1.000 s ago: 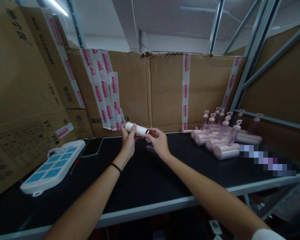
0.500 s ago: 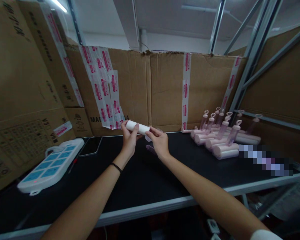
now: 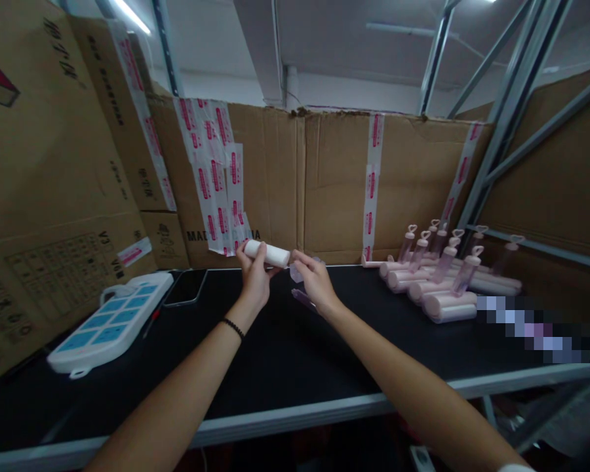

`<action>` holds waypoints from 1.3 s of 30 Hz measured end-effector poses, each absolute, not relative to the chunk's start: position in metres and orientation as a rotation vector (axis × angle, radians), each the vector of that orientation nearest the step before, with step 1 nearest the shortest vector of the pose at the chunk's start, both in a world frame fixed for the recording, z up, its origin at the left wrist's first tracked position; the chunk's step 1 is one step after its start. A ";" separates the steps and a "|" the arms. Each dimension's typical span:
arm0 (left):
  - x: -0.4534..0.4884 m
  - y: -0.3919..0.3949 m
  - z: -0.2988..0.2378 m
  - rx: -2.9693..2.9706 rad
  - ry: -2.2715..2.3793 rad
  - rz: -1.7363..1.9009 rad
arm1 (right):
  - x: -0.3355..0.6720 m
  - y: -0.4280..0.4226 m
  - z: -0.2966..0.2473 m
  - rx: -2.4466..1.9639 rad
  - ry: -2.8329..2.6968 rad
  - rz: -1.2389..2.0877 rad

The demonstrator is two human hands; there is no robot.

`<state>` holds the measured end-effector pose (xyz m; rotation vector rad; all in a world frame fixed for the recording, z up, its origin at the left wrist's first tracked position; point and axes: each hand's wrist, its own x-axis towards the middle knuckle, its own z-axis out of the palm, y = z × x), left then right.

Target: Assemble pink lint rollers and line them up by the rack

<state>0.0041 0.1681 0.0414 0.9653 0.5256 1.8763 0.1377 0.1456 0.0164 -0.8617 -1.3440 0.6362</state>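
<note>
Fingers and thumb of my left hand [image 3: 254, 275] are closed around a white roll [image 3: 270, 254], which looks like a lint roller refill. The roll is held tilted above the black tabletop, its right end slightly lower. Just off that end, my right hand [image 3: 315, 280] has its fingers bent around a clear purplish plastic piece [image 3: 297, 270]. A longer purplish part [image 3: 303, 299] sticks out below the right palm. How the plastic pieces join is hidden by the hand.
Several pink lint rollers [image 3: 450, 305] with clear, heart-topped handles stand on the right. A white power strip [image 3: 109, 324] and a dark phone [image 3: 185, 288] lie at left. Cardboard [image 3: 334, 190] walls the back, and a metal edge [image 3: 295, 414] runs along the front.
My right hand has drawn back slightly from the roll's right end, and more of the purplish plastic shows. My left hand keeps hold of the roll. The camera view has shifted a little.
</note>
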 end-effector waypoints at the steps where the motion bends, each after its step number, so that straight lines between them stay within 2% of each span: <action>1: 0.000 0.171 0.043 0.881 0.518 1.867 | 0.148 0.151 0.020 -0.928 -1.402 0.532; 5: -0.013 0.179 0.047 0.607 0.536 1.790 | 0.204 0.173 0.029 -1.608 -1.730 -0.135; 6: -0.016 0.180 0.047 0.565 0.549 1.768 | 0.219 0.178 0.029 -1.712 -1.738 -0.195; 12: -0.020 0.181 0.045 0.536 0.529 1.732 | 0.290 0.199 0.014 -2.163 -1.682 -0.274; 17: -0.018 0.177 0.046 0.600 0.529 1.713 | 0.313 0.211 0.009 -2.296 -1.704 -0.258; 22: -0.017 0.175 0.047 0.611 0.540 1.717 | 0.314 0.210 0.017 -2.150 -1.824 -0.166; 31: -0.004 0.167 0.045 0.653 0.584 1.704 | 0.257 0.203 0.059 -1.535 -1.734 0.057; 33: 0.002 0.163 0.043 0.681 0.604 1.672 | 0.236 0.190 0.062 -1.348 -1.632 0.251; 36: 0.012 0.159 0.036 0.755 0.629 1.648 | 0.201 0.162 0.060 -0.846 -1.272 0.841; 39: 0.022 0.159 0.025 0.831 0.677 1.712 | 0.170 0.138 0.055 -0.631 -1.128 1.115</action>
